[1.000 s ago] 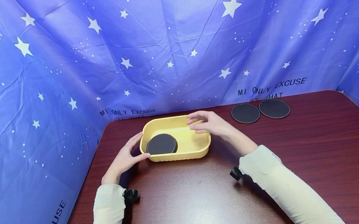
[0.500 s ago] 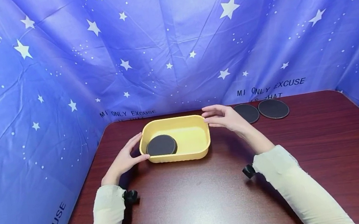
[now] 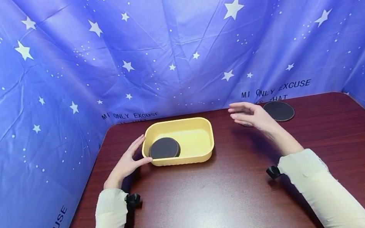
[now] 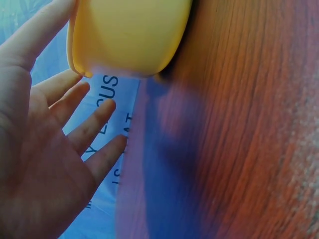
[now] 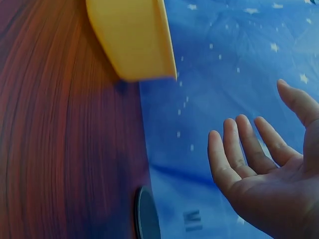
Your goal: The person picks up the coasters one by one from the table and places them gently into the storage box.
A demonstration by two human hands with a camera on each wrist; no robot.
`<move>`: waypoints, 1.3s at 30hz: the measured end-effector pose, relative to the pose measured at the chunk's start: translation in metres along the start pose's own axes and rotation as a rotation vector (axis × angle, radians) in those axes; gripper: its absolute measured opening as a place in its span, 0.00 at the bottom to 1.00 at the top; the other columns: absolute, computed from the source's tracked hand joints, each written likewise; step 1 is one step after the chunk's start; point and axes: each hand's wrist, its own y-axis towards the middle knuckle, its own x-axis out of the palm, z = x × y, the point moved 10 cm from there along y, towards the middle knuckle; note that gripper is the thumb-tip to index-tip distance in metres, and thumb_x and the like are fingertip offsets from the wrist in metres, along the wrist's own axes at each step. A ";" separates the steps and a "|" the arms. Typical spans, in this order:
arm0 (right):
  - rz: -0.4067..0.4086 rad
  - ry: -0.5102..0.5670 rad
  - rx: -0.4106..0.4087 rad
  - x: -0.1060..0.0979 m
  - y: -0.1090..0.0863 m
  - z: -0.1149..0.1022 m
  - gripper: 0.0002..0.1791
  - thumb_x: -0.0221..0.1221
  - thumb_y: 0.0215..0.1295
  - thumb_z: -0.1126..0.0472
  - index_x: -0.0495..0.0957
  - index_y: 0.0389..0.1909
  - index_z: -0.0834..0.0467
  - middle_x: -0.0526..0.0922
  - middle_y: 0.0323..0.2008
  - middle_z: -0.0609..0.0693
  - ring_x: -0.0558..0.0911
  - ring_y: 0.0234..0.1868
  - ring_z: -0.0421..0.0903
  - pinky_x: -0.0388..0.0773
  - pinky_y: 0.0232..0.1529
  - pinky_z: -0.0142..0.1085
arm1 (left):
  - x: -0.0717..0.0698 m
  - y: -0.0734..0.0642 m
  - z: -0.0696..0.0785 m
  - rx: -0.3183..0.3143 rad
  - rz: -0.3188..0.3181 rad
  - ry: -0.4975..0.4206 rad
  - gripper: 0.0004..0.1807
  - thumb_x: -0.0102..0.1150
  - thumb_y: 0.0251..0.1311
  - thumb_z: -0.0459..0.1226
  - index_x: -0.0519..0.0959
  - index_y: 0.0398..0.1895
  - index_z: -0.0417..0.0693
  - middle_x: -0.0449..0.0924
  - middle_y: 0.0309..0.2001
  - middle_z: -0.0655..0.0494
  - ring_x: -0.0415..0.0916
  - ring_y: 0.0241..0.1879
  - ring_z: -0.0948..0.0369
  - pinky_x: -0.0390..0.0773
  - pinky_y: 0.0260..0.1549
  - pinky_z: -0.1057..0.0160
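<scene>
A yellow rectangular plastic tub [image 3: 198, 157] with rounded corners sits toward the back of the table, a round black coaster [image 3: 164, 148] in its left half. At the tub's left end is my left hand [image 3: 127, 162], thumb at the near corner and index finger at the far one; its other fingers spread out, nearly straight, in the left wrist view. My right hand [image 3: 252, 115] hovers with loose, extended fingers and holds nothing. Below it lies another dark coaster [image 5: 147, 214], mostly hidden behind that hand in the head view.
A further black coaster [image 3: 278, 111] lies by the back edge, right of my right hand. Blue star-patterned cloth [image 3: 173, 45] hangs behind the dark red-brown wooden table [image 3: 188, 202] and along its sides.
My right hand has left the tub's right end and moved right, over the coasters. My left hand stays at the tub's left end, and the tub has stayed in place.
</scene>
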 end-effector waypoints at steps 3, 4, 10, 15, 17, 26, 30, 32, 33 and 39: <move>0.007 0.016 -0.033 -0.015 -0.005 -0.001 0.20 0.58 0.69 0.71 0.75 0.60 0.56 0.85 0.50 0.41 0.85 0.50 0.33 0.83 0.51 0.29 | 0.000 -0.001 -0.001 -0.013 -0.005 -0.001 0.47 0.71 0.58 0.43 0.56 0.79 0.53 0.50 0.80 0.52 0.45 0.80 0.47 0.49 0.75 0.36; 0.005 0.027 -0.049 -0.020 -0.007 -0.002 0.20 0.58 0.69 0.72 0.75 0.59 0.55 0.86 0.50 0.41 0.85 0.50 0.33 0.83 0.51 0.30 | 0.000 -0.001 -0.002 -0.019 -0.007 -0.006 0.48 0.71 0.57 0.43 0.56 0.79 0.54 0.50 0.80 0.53 0.46 0.79 0.48 0.49 0.75 0.36; 0.007 0.064 -0.107 -0.046 -0.016 -0.005 0.21 0.55 0.69 0.75 0.76 0.60 0.57 0.86 0.51 0.42 0.85 0.50 0.33 0.82 0.52 0.30 | 0.000 -0.001 -0.003 -0.042 -0.007 -0.024 0.48 0.71 0.57 0.44 0.55 0.79 0.56 0.51 0.80 0.56 0.47 0.79 0.50 0.49 0.75 0.38; 0.072 -0.014 -0.092 -0.067 -0.020 -0.002 0.23 0.57 0.69 0.72 0.72 0.65 0.60 0.85 0.52 0.38 0.84 0.51 0.30 0.81 0.51 0.24 | 0.000 -0.002 -0.002 -0.042 -0.010 -0.009 0.48 0.71 0.57 0.45 0.56 0.79 0.57 0.51 0.80 0.56 0.45 0.80 0.51 0.48 0.75 0.38; 0.108 -0.072 -0.069 -0.076 -0.021 0.001 0.24 0.59 0.69 0.69 0.73 0.65 0.56 0.84 0.52 0.34 0.83 0.51 0.27 0.80 0.48 0.21 | 0.001 -0.002 -0.002 -0.040 -0.012 -0.003 0.48 0.71 0.57 0.45 0.56 0.79 0.56 0.51 0.80 0.55 0.44 0.80 0.50 0.48 0.75 0.37; 0.199 -0.189 0.046 -0.119 -0.026 0.012 0.33 0.60 0.70 0.61 0.63 0.75 0.51 0.73 0.63 0.34 0.69 0.68 0.33 0.72 0.50 0.14 | 0.000 -0.001 -0.003 -0.035 -0.009 0.009 0.48 0.71 0.58 0.45 0.56 0.79 0.55 0.51 0.80 0.52 0.45 0.79 0.47 0.49 0.75 0.36; 0.231 -0.238 0.087 -0.140 -0.028 0.019 0.35 0.59 0.71 0.59 0.60 0.76 0.48 0.67 0.70 0.40 0.59 0.76 0.42 0.71 0.50 0.13 | 0.000 0.000 -0.003 -0.031 -0.008 0.003 0.47 0.71 0.58 0.44 0.57 0.78 0.54 0.51 0.80 0.51 0.46 0.79 0.47 0.48 0.75 0.36; 0.256 -0.297 0.103 -0.151 -0.029 0.022 0.35 0.59 0.72 0.57 0.59 0.77 0.46 0.66 0.70 0.39 0.58 0.76 0.42 0.69 0.49 0.13 | 0.000 0.001 -0.003 -0.029 -0.008 0.003 0.47 0.71 0.58 0.43 0.57 0.78 0.53 0.51 0.80 0.50 0.46 0.79 0.46 0.48 0.75 0.36; 0.268 -0.332 0.111 -0.156 -0.029 0.023 0.35 0.58 0.72 0.56 0.58 0.77 0.45 0.65 0.71 0.39 0.58 0.75 0.42 0.68 0.49 0.12 | 0.000 0.001 -0.003 -0.028 -0.007 0.004 0.47 0.71 0.58 0.43 0.57 0.78 0.53 0.51 0.80 0.50 0.46 0.79 0.46 0.48 0.75 0.36; 0.321 -0.501 0.172 -0.180 -0.031 0.035 0.38 0.57 0.72 0.47 0.53 0.79 0.44 0.54 0.79 0.47 0.53 0.78 0.48 0.60 0.68 0.24 | -0.001 0.001 -0.002 -0.026 -0.004 0.002 0.47 0.71 0.58 0.42 0.57 0.78 0.53 0.52 0.80 0.51 0.47 0.79 0.47 0.49 0.75 0.37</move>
